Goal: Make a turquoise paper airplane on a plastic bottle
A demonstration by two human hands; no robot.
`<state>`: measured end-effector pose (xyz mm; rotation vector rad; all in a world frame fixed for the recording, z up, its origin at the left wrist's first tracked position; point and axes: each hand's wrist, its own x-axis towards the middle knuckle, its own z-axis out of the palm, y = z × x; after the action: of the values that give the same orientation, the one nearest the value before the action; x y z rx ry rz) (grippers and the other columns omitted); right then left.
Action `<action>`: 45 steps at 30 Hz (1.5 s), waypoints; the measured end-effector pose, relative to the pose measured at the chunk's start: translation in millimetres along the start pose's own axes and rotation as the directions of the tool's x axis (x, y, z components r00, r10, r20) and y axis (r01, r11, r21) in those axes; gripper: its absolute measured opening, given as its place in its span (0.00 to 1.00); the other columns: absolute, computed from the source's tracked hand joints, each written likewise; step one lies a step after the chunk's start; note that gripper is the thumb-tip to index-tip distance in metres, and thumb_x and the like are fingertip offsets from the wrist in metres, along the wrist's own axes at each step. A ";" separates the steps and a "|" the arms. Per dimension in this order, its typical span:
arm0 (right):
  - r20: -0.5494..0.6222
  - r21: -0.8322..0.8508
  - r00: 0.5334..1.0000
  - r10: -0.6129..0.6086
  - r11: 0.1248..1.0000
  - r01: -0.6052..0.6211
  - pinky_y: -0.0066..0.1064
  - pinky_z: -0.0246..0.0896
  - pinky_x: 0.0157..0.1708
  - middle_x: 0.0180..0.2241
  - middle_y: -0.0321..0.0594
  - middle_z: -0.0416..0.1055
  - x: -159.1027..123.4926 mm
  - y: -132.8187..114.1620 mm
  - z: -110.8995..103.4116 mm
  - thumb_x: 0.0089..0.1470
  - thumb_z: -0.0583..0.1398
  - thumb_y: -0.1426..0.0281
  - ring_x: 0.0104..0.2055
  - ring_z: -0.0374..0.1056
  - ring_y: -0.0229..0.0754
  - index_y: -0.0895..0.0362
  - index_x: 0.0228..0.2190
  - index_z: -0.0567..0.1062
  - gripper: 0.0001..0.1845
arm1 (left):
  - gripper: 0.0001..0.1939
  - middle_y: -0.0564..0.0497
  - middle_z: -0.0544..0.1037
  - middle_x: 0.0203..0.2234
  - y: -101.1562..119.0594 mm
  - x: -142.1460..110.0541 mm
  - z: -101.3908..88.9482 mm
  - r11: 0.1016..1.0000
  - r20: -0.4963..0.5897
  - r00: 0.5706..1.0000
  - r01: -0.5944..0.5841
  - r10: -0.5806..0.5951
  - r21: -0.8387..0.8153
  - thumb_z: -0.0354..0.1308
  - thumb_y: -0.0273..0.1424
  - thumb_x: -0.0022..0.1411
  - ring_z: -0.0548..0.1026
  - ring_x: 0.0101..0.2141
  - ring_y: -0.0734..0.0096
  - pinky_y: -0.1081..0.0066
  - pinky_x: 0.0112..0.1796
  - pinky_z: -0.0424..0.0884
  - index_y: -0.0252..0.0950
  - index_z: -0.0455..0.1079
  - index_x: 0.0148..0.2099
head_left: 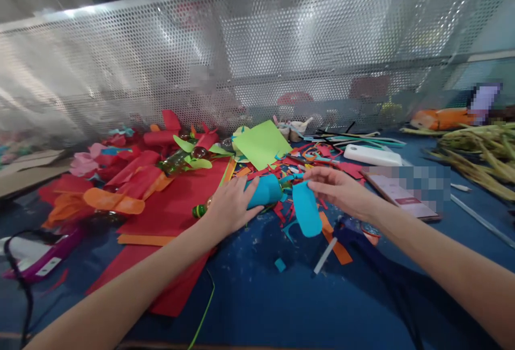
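Observation:
My left hand (231,205) is wrapped over a green plastic bottle (198,211) that lies on its side, its capped neck pointing left. Blue paper (265,191) covers the bottle's body. With fingers pinched together, my right hand (336,188) holds the top of a rounded blue paper piece (307,210) at the bottle's right end. A further thin blue strip (292,176) sits by those fingertips. Whether the paper piece is fixed to the bottle, I cannot tell. Just below my right hand lies a dark blue glue gun (356,232) with a white glue stick (325,256).
Red sheets (173,199) and paper-decorated bottles (177,162) fill the left side. Light green paper (263,143) and many scraps lie behind my hands. To the right are a phone (402,194), a white device (372,155) and dried husks (478,151). A perforated metal screen (257,55) stands behind.

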<state>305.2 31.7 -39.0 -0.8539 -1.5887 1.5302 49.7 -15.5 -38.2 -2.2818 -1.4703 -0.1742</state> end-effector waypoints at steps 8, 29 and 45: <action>-0.005 -0.136 1.000 0.008 0.991 -0.009 0.32 0.68 0.31 0.24 0.34 0.73 -3.3 16.1 36.6 0.41 0.67 0.63 0.26 0.71 0.38 0.56 0.27 0.75 0.12 | 0.31 0.42 0.73 0.52 -4.8 7.4 4.5 0.982 0.018 0.997 -0.075 0.079 -0.171 0.51 0.47 0.62 0.72 0.49 0.55 0.60 0.46 0.70 0.37 0.58 0.63; -0.094 -0.363 0.993 -0.067 0.931 0.028 0.31 0.68 0.33 0.27 0.36 0.75 -10.9 16.4 34.7 0.46 0.63 0.66 0.30 0.72 0.40 0.55 0.28 0.75 0.06 | 0.33 0.39 0.74 0.50 -1.2 -1.1 16.0 0.978 -0.050 0.982 -0.186 0.182 -0.096 0.43 0.46 0.66 0.72 0.49 0.53 0.60 0.46 0.68 0.29 0.54 0.65; -0.087 -0.379 0.991 -0.100 0.923 0.060 0.33 0.69 0.33 0.27 0.35 0.76 -8.1 22.7 30.0 0.47 0.63 0.67 0.30 0.73 0.40 0.54 0.27 0.75 0.04 | 0.33 0.37 0.76 0.48 1.0 -1.5 11.5 0.974 -0.083 0.979 -0.196 0.187 -0.112 0.47 0.44 0.64 0.73 0.48 0.51 0.58 0.46 0.69 0.24 0.57 0.63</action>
<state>282.2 11.2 -62.1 -1.0436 -1.8459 1.1177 48.6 -12.4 -49.3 -2.4704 -1.2250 -0.2910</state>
